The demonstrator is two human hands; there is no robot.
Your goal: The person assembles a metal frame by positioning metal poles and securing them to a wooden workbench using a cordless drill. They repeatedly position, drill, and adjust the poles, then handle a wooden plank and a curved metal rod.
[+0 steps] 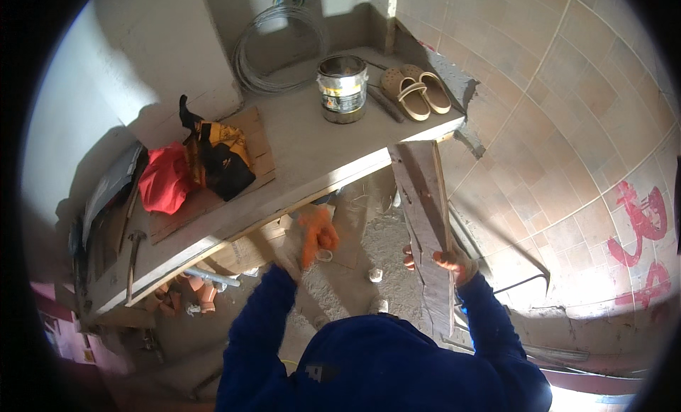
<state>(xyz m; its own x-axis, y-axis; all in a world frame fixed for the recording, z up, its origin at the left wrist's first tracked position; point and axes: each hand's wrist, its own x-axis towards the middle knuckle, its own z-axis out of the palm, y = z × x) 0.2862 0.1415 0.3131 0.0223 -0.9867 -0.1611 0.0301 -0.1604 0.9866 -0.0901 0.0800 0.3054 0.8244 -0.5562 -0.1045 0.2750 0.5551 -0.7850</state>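
Note:
My right hand (460, 264), in a glove with an orange palm side, is closed around a long wooden board (425, 220). Fingers show at both of the board's edges. Its weathered grey-brown face stands steeply tilted, the upper end close to the slab's front edge. Off to the left, my left hand (318, 236) hangs below the slab, orange glove fingers loosely apart, with nothing visible in them. Both my arms wear blue sleeves.
On the concrete slab (298, 139) stand a paint can (342, 89), beige clogs (418, 92), a wire coil (273, 50), a red bag (167, 178), a black-yellow bag (223, 156) and a hammer (134, 259). Orange pipe fittings (204, 295) lie below. A tiled wall (539, 128) rises at right.

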